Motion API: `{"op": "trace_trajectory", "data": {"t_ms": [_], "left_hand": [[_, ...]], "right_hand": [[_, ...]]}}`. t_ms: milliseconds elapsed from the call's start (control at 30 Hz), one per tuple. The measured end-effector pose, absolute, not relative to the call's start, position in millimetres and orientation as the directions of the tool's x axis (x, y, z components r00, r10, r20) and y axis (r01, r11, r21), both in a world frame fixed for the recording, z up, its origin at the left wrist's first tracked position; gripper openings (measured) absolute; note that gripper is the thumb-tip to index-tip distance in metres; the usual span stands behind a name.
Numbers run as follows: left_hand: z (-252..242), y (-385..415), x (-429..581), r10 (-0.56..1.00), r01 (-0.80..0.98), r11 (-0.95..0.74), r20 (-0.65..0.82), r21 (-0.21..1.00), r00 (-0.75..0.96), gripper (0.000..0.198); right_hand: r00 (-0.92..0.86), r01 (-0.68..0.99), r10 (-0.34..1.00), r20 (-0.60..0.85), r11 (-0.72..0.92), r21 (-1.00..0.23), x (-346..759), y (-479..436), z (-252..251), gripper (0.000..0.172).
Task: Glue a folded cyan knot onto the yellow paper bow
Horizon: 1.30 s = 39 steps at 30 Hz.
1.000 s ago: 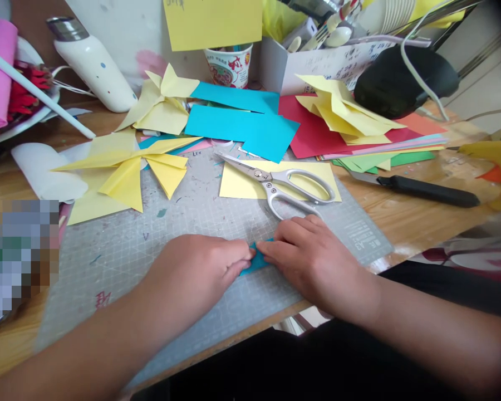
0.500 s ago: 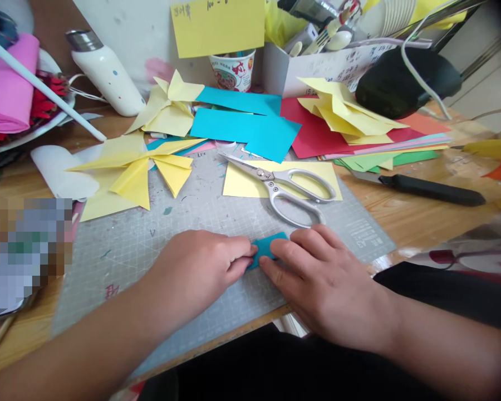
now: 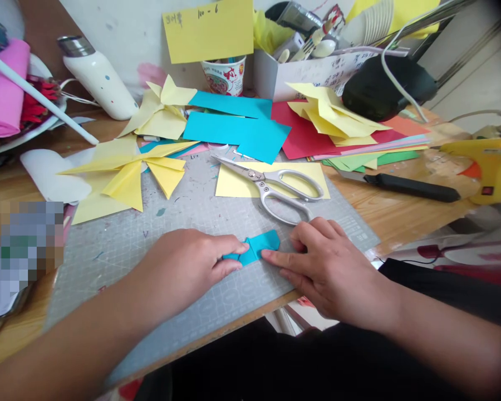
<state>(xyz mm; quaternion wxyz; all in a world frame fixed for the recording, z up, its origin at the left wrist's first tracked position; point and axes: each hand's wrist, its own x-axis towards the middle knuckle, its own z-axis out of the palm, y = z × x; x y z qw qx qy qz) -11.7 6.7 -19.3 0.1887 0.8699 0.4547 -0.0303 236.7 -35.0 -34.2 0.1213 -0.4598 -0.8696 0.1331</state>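
Observation:
A small strip of folded blue paper [image 3: 259, 245] lies on the grey cutting mat [image 3: 162, 340], with creases across its middle and a bent far-right corner. My left hand [image 3: 187, 256] is closed on its left end, thumb and fingers pinching it against the mat. At the right, my right hand [image 3: 321, 264] has its index fingertip pressed on the paper's near edge, the other fingers curled. Just beyond the hands, silver scissors [image 3: 271, 189] lie partly on a pale yellow sheet [image 3: 234, 181].
Yellow folded paper [image 3: 125, 172] sits at the left, near a pixelated device [image 3: 20, 262]. Blue sheets [image 3: 221, 128] and red paper [image 3: 294, 133] lie farther back. On the right are a black-handled knife [image 3: 417, 188] and a yellow glue gun [image 3: 484, 161]. A white bottle [image 3: 102, 81] stands behind.
My right fingers have slid off the top of the blue paper toward its near edge, exposing its right end. The left hand has shifted slightly left. The whole view has moved a little.

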Motion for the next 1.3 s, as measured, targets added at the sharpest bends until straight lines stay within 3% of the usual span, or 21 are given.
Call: {"op": "trace_trajectory", "data": {"t_ms": [333,500,600,700,800,867,967,1033,1100,1167,1233,1300], "left_hand": [[-14.2,8.5,-13.1,0.772,0.799,-0.503,-0.246,0.328,0.587,0.027],[-11.2,9.1,-10.7,0.772,0.802,-0.483,-0.263,0.351,0.579,0.025],[-9.1,10.9,-11.0,0.755,0.782,-0.471,-0.271,0.409,0.597,0.026],[-6.6,12.7,-13.5,0.728,0.763,-0.461,-0.298,0.454,0.617,0.030],[-5.2,13.4,-14.6,0.725,0.771,-0.442,-0.324,0.458,0.608,0.031],[-5.6,12.9,-12.8,0.734,0.775,-0.434,-0.319,0.459,0.600,0.032],[-7.6,10.8,-7.4,0.755,0.753,-0.498,-0.212,0.430,0.621,0.036],[-8.6,8.9,-4.4,0.753,0.706,-0.559,-0.090,0.435,0.652,0.035],[-8.8,7.0,-3.4,0.762,0.648,-0.555,0.007,0.522,0.647,0.023],[-8.4,5.4,-4.4,0.827,0.595,-0.412,0.009,0.691,0.562,0.017],[-8.3,3.8,-6.6,0.887,0.480,-0.167,-0.081,0.861,0.454,0.019],[-9.1,2.3,-8.7,0.900,0.312,0.026,-0.159,0.950,0.407,0.021]], "right_hand": [[-0.530,0.770,0.846,0.060,0.509,-0.384,246.8,-33.0,-33.1,0.031],[-0.538,0.761,0.836,0.109,0.538,-0.362,258.0,-33.0,-32.4,0.030],[-0.533,0.753,0.814,0.232,0.581,-0.310,257.5,-28.2,-29.8,0.021],[-0.563,0.691,0.751,0.345,0.657,-0.303,250.3,-17.1,-26.7,0.021],[-0.719,0.591,0.641,0.268,0.767,-0.250,240.4,-4.0,-25.0,0.023],[-0.797,0.544,0.564,0.216,0.826,-0.151,233.9,3.2,-24.4,0.022],[-0.864,0.470,0.464,0.194,0.882,-0.014,225.6,11.1,-21.6,0.029],[-0.877,0.430,0.420,0.232,0.903,-0.008,221.5,15.5,-17.1,0.029],[-0.827,0.441,0.456,0.329,0.889,-0.126,218.3,19.3,-10.6,0.023],[-0.735,0.427,0.546,0.402,0.834,-0.350,215.9,22.0,-2.9,0.018],[-0.658,0.375,0.655,0.371,0.712,-0.594,213.9,23.1,4.0,0.014],[-0.630,0.312,0.734,0.254,0.539,-0.782,212.1,22.8,8.5,0.012]]}}
